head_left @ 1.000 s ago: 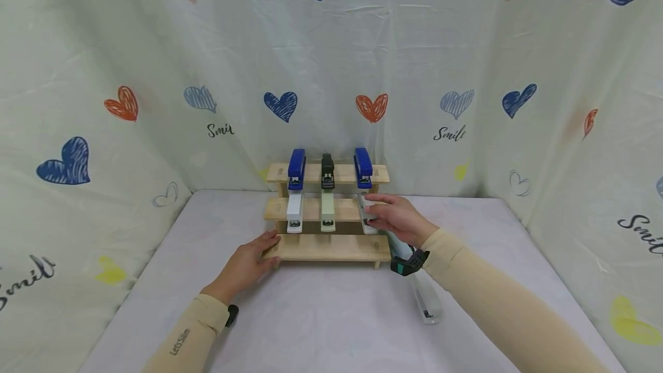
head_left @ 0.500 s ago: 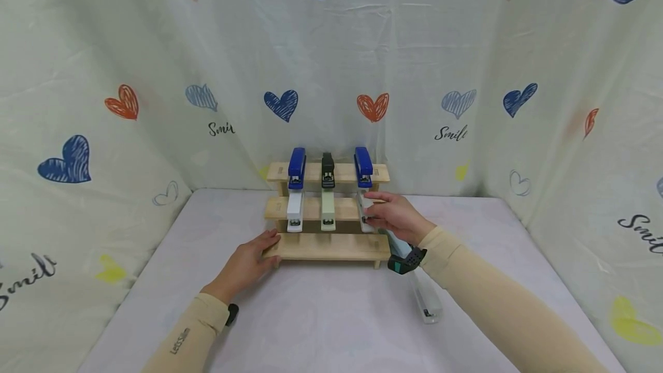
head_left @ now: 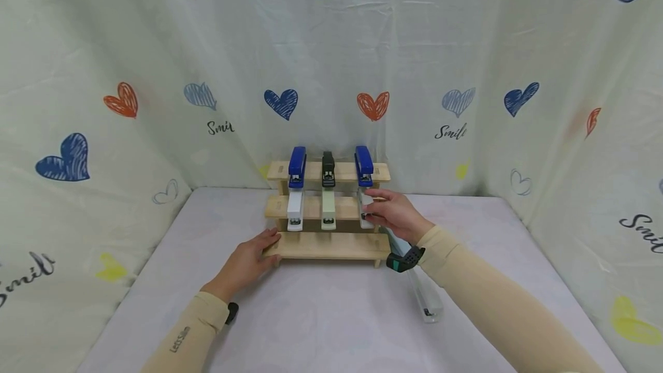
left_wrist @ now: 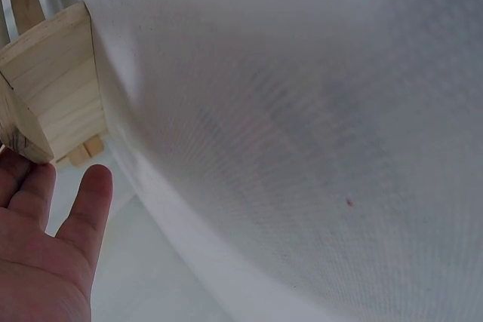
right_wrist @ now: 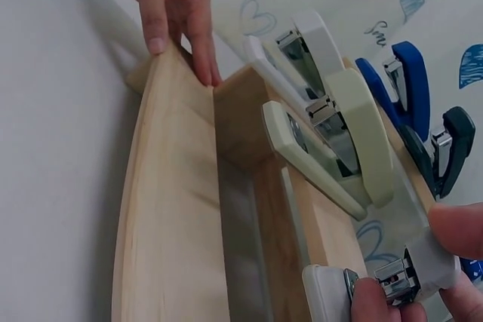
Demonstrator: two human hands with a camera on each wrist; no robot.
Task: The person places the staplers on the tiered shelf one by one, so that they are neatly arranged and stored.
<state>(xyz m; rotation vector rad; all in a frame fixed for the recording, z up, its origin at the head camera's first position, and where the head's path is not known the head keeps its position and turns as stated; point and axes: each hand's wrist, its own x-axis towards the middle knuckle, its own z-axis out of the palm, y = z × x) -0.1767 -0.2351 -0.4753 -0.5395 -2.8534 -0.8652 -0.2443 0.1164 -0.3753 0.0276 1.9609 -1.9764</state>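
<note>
A three-step wooden display rack stands on the table. At its lowest step my left hand holds the left end, thumb at the front edge and fingers on the end of the board. On the middle step sit a white stapler, a pale green stapler and, at the right, a grey-white stapler. My right hand pinches that right one between thumb and fingers, its staple end showing in the right wrist view. Two blue staplers flank a black stapler on the top step.
On the table right of the rack, a light blue stapler lies partly behind my right wrist, and a whitish stapler lies nearer me. A heart-print curtain hangs behind and at both sides. White cloth covers the table.
My right hand has nudged the grey-white stapler slightly back and straighter on the middle step. The left hand has stayed at the rack's end.
</note>
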